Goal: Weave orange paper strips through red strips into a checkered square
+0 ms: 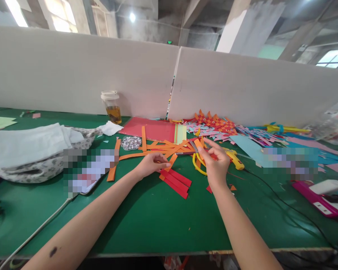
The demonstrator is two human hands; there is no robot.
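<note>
My left hand (pixel 153 164) is closed, its fingertips pinching an orange strip at the top of a small piece of red and orange paper strips (pixel 176 183). The red ends spread toward me over the green table. My right hand (pixel 217 163) is raised a little to the right, thumb and forefinger at a short orange paper piece (pixel 198 143). Beside that hand lie yellow-handled scissors (pixel 198 169), partly hidden by it. Loose orange paper strips (pixel 157 150) criss-cross behind both hands. A yellow glue gun (pixel 236 160) rests just right of my right hand.
A phone (pixel 97 172) on a white cable and a patterned cloth bag (pixel 45 170) lie left. A lidded cup (pixel 112 107) stands near the white partition (pixel 73 71). Woven paper pieces (pixel 214 122) are heaped back right. A pink power strip (pixel 312 200) is far right.
</note>
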